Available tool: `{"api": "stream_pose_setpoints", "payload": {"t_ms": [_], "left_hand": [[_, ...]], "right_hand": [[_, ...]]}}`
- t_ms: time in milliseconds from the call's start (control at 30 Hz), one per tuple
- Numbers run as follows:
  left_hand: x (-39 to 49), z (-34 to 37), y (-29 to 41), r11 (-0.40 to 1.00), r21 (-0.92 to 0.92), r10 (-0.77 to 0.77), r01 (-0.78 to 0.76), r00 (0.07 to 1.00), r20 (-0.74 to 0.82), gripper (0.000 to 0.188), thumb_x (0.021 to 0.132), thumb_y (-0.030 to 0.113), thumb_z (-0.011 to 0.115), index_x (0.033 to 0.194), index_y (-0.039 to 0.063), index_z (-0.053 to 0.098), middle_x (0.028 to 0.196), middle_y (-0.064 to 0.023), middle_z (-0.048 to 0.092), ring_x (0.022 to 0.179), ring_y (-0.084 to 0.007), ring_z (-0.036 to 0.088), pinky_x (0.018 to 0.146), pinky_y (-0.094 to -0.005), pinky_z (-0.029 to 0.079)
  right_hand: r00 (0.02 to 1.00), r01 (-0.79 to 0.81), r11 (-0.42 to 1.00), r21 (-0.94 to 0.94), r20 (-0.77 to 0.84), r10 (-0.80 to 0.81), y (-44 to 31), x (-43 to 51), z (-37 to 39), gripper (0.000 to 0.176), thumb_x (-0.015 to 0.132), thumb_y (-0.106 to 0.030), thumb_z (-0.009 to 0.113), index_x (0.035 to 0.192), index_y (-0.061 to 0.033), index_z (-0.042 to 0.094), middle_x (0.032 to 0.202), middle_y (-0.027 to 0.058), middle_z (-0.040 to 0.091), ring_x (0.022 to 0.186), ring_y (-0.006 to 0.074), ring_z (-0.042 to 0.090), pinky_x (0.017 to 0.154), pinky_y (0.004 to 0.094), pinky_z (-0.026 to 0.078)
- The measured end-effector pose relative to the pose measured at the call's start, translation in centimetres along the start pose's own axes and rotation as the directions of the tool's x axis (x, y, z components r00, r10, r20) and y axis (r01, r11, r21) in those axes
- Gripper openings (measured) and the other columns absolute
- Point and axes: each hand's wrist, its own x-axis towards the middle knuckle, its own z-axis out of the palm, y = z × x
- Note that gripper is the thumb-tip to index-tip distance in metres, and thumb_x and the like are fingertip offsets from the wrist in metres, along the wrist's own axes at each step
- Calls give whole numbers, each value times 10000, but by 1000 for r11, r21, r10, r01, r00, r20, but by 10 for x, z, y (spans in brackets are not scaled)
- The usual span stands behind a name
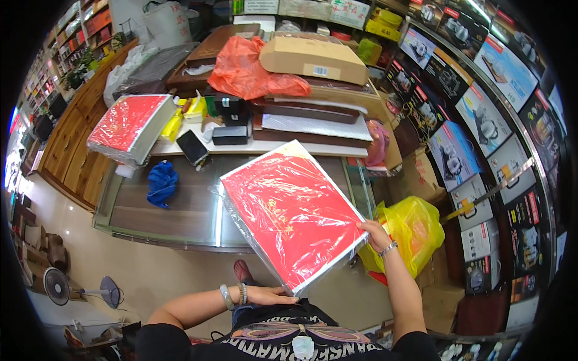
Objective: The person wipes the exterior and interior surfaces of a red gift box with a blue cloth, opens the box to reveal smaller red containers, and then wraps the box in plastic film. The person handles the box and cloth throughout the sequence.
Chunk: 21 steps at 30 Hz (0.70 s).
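A flat red gift box [293, 212] with white edges and gold print, wrapped in clear plastic film, is tilted diagonally before me, above the near edge of the glass-topped counter [149, 228]. My right hand [374, 235] grips its right corner, thumb on top, the other fingers mostly hidden underneath. At the near corner, my left hand [264, 295] lies against the box close to my waist, its fingers stretched along the edge. Another red box [131, 122], thicker and also film-wrapped, rests on the counter's far left. A crumpled blue cloth or bag [162, 184] lies on the glass.
On the raised white shelf stand a black phone [193, 147], a small dark box [229, 135] and bubble wrap [316, 127]. Behind them are an orange plastic bag [239, 67] and a cardboard box [316, 58]. A full yellow bag [411, 234] sits right, beside stacked kettle boxes [456, 153].
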Motion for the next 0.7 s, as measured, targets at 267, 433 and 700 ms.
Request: {"api": "stream_pose_setpoints", "payload": {"t_ms": [267, 433, 700], "left_hand": [[-23, -26, 62, 977, 209, 25, -31, 999, 34, 584, 1064, 508, 503, 1234, -15, 698, 1202, -157, 725, 1126, -223, 664, 1024, -343, 499], [-83, -119, 77, 914, 115, 339, -389, 575, -745, 330, 1038, 268, 612, 1094, -31, 742, 1096, -143, 756, 995, -172, 701, 913, -324, 538], [-70, -295, 39, 949, 312, 298, 38, 207, -932, 599, 947, 464, 719, 1315, -4, 656, 1305, -214, 681, 1203, -259, 654, 1006, -345, 506]], "right_hand": [[884, 208, 947, -244, -367, -289, 23, -38, 3, 516, 879, -278, 792, 1239, 68, 661, 1050, 105, 721, 897, 160, 666, 766, 279, 537], [850, 119, 987, 108, -524, -45, 52, -98, 72, 1187, 870, -586, 747, 1651, -90, 4, 1685, 227, 172, 1516, 372, 268, 1113, 675, 308], [943, 16, 956, 293, -323, 83, 80, -98, 176, 1032, 897, -373, 800, 1587, -7, 125, 1421, 198, 554, 1253, 267, 594, 1000, 430, 505]]}}
